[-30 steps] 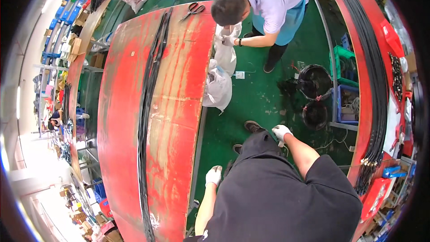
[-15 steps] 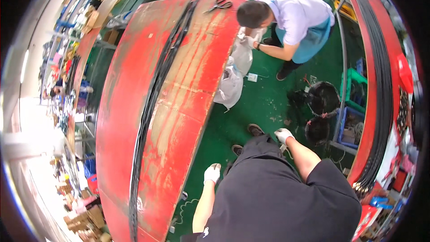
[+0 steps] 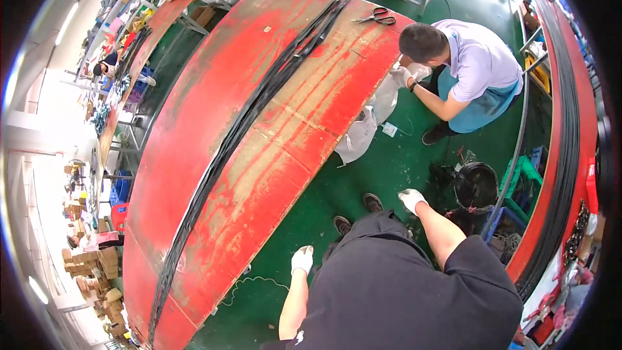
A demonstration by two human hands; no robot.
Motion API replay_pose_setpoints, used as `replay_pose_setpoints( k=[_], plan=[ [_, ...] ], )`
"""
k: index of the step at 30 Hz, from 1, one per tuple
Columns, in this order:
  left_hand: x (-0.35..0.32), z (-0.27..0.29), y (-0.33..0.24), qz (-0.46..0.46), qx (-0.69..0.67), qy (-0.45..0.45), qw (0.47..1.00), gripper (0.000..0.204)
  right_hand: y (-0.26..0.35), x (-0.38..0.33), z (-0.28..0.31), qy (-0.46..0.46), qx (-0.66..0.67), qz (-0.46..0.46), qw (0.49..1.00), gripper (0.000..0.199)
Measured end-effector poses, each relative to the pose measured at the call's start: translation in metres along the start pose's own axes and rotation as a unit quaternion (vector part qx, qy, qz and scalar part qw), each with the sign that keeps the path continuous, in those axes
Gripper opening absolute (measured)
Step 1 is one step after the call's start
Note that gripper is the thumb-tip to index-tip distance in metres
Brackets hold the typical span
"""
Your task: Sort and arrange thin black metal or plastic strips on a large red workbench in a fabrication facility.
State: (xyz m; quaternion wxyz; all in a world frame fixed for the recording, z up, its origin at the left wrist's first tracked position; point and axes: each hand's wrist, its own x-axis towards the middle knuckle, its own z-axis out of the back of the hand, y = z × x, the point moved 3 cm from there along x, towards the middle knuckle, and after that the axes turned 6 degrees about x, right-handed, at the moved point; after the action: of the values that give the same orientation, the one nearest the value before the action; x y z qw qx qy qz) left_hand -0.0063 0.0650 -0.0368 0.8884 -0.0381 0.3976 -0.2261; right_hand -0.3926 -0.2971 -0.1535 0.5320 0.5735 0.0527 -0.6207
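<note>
My left hand (image 3: 302, 259), in a white glove, hangs beside the near edge of a long red table (image 3: 259, 188). Its fingers are loosely curled, and I see nothing in them. On my other side my right hand (image 3: 411, 201), gloved too, is held out over the green floor with fingers curled in and nothing visible in them. A long bundle of black cables (image 3: 227, 139) runs the length of the table. Black-handled scissors (image 3: 377, 17) lie near its far end. Neither hand touches the table.
Ahead, a co-worker (image 3: 476, 78) bends over white sacks (image 3: 359, 136) by the table edge. To the right are a black coil (image 3: 476, 185), a green crate (image 3: 518, 185) and another red bench (image 3: 586, 149) bearing black cables. A pale cord (image 3: 262, 279) lies on the floor.
My view has turned left, so the table, scissors and co-worker appear farther right and lower. Both my hands stay apart from the table. The co-worker remains bent over the sacks.
</note>
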Motion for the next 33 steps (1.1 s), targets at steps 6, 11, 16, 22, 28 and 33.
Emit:
replay_pose_setpoints(
  k=[6, 11, 16, 22, 28, 33],
  plan=[
    [0.001, -0.022, 0.033, 0.026, -0.029, 0.002, 0.999, 0.051, 0.048, -0.020, -0.008, 0.036, 0.010, -0.031, 0.999, 0.049],
    [0.019, -0.022, 0.028, 0.024, -0.069, -0.016, 0.997, 0.048, 0.046, -0.020, -0.005, 0.010, 0.009, -0.017, 1.000, 0.049],
    [0.033, -0.014, 0.006, -0.008, -0.041, -0.015, 0.999, 0.050, 0.042, -0.025, 0.006, -0.014, -0.027, -0.010, 0.999, 0.049],
    [0.049, -0.007, -0.006, -0.027, -0.028, -0.009, 0.999, 0.051, 0.021, -0.019, 0.011, -0.026, -0.038, -0.006, 0.999, 0.046],
    [0.048, 0.003, -0.006, -0.036, -0.019, 0.006, 0.999, 0.051, 0.017, -0.033, 0.001, -0.050, -0.028, 0.007, 0.998, 0.042],
    [0.054, 0.005, 0.003, -0.041, 0.009, 0.014, 0.999, 0.052, 0.018, -0.046, -0.007, -0.048, -0.034, -0.013, 0.998, 0.044]
  ],
)
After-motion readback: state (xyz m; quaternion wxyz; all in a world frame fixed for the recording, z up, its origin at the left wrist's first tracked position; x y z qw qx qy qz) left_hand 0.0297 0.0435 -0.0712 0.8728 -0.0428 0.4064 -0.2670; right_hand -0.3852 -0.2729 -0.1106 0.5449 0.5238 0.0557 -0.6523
